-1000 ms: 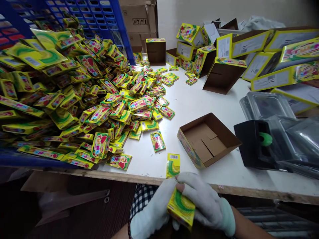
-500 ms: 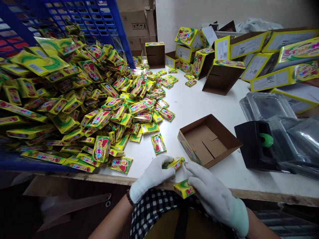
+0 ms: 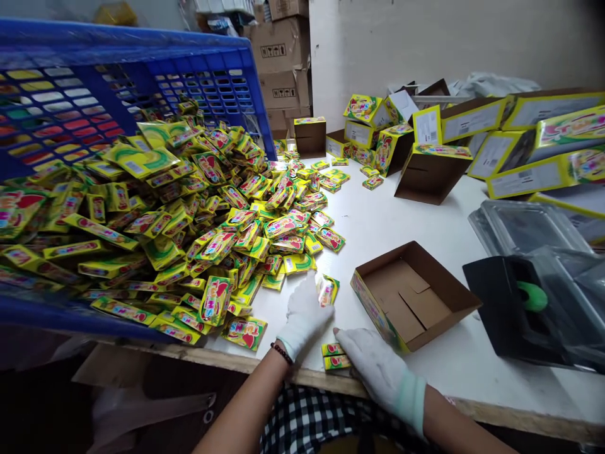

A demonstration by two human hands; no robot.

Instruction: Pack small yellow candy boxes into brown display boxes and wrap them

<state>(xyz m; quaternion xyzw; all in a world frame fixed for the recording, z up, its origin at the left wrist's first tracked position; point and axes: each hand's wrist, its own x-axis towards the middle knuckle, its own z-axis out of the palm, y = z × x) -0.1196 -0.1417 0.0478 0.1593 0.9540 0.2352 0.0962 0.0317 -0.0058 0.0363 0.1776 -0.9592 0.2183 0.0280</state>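
Note:
My left hand (image 3: 305, 318), in a white glove, has its thumb and fingers around a small yellow-green printed box (image 3: 328, 290) on the table. My right hand (image 3: 380, 366), also gloved, is closed over the right ends of two small boxes (image 3: 334, 356) lying side by side near the table's front edge. Its fingertips are partly hidden. Just beyond that hand stands an open brown carton tray (image 3: 406, 284) with printed sides and nothing in it. A big heap of the same small boxes (image 3: 217, 239) spreads to the left of my left hand.
A blue plastic crate (image 3: 137, 47) lies on its side behind the heap. Larger printed cartons (image 3: 425, 170) are piled at the back right. Clear plastic trays (image 3: 529, 227) and a black holder with a green roll (image 3: 496, 309) stand at the right.
The two small boxes now lie together under my right hand. My left hand has moved forward and left to another small box, which has turned. The view has tilted up.

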